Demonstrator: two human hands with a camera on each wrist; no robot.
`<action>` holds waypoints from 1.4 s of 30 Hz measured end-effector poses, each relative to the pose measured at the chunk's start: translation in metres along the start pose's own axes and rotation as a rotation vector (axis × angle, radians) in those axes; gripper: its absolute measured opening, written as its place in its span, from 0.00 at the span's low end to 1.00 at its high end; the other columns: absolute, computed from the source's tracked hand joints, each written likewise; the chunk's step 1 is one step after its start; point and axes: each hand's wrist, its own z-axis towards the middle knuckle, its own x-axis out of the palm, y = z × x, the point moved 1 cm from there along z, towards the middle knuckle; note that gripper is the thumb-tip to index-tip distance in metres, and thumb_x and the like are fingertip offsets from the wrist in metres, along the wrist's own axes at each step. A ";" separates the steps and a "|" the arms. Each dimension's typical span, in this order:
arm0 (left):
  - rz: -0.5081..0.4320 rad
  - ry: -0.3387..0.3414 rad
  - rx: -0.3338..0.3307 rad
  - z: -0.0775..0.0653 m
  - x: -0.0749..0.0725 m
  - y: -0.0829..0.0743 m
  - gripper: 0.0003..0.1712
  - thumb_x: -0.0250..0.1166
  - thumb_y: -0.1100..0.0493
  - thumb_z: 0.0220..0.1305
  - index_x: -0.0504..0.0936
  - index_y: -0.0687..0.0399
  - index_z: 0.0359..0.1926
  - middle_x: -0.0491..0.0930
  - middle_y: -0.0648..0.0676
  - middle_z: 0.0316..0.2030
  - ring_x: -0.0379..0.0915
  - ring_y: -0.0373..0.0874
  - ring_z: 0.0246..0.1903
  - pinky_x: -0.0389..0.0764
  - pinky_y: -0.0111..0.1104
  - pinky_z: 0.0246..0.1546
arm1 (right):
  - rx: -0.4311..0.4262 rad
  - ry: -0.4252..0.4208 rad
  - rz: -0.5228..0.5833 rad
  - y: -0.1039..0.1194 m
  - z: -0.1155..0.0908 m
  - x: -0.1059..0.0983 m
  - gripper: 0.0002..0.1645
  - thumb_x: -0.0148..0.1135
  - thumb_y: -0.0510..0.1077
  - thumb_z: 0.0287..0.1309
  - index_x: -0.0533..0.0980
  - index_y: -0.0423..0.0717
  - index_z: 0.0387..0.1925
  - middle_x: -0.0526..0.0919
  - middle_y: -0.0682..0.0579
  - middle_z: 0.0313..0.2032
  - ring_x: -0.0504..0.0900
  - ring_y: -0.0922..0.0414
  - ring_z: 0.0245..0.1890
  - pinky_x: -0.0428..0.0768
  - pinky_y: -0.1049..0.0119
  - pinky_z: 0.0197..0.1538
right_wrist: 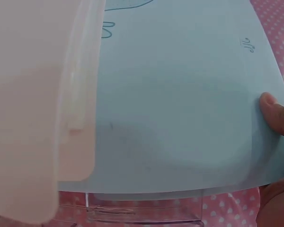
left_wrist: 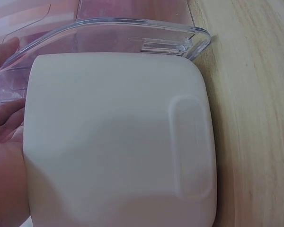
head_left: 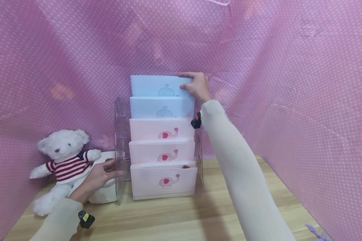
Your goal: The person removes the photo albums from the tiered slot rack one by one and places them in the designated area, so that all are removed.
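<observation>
The clear rack (head_left: 119, 189) stands on the wood-grain table (head_left: 157, 221); the head view shows five folders stacked in tiers up it, the top blue folder (head_left: 147, 85) and second blue folder (head_left: 181, 107) bearing whales, the three pink folders (head_left: 144, 180) below them bearing elephants; the right hand (head_left: 197, 87) is at the rack's upper right, pinching the top blue folder by its right side; the right wrist view adds what the head view hides, the thumb flat on the folder's face and the other fingers behind it, with rounded pink corners close by.

The left hand (head_left: 98, 175) is at the rack's left side, thumb and fingers set narrowly about the panel's front edge, gripping it; the left wrist view shows the panel passing between them, though the fingertips are partly out of sight.

That same view is largely filled by a white container (left_wrist: 118, 132) just beside the rack, its raised oblong patch unseen from the head; only the head view shows the teddy bear (head_left: 71, 164) in a striped sweater, farther left of the rack, and pink dotted cloth (head_left: 304, 83) behind it and to both sides.
</observation>
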 end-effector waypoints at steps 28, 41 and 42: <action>0.036 -0.003 -0.004 0.000 0.000 -0.001 0.53 0.68 0.41 0.66 0.54 0.65 0.78 0.60 0.70 0.74 0.59 0.69 0.73 0.66 0.56 0.71 | -0.106 -0.117 0.089 0.028 0.000 -0.030 0.25 0.72 0.35 0.57 0.84 0.59 0.54 0.84 0.53 0.61 0.86 0.53 0.58 0.86 0.63 0.53; 0.038 -0.014 0.050 0.003 -0.004 0.003 0.50 0.68 0.44 0.67 0.57 0.68 0.76 0.63 0.72 0.72 0.62 0.69 0.71 0.68 0.55 0.69 | -0.130 -0.252 0.153 0.034 -0.002 -0.060 0.25 0.73 0.32 0.55 0.86 0.57 0.52 0.85 0.52 0.60 0.85 0.53 0.59 0.84 0.63 0.58; 0.043 -0.016 0.051 0.003 -0.004 0.003 0.50 0.68 0.43 0.67 0.57 0.68 0.76 0.62 0.72 0.72 0.62 0.69 0.71 0.68 0.55 0.69 | -0.127 -0.255 0.154 0.034 -0.002 -0.063 0.25 0.73 0.32 0.54 0.86 0.57 0.52 0.85 0.52 0.60 0.85 0.53 0.59 0.84 0.63 0.58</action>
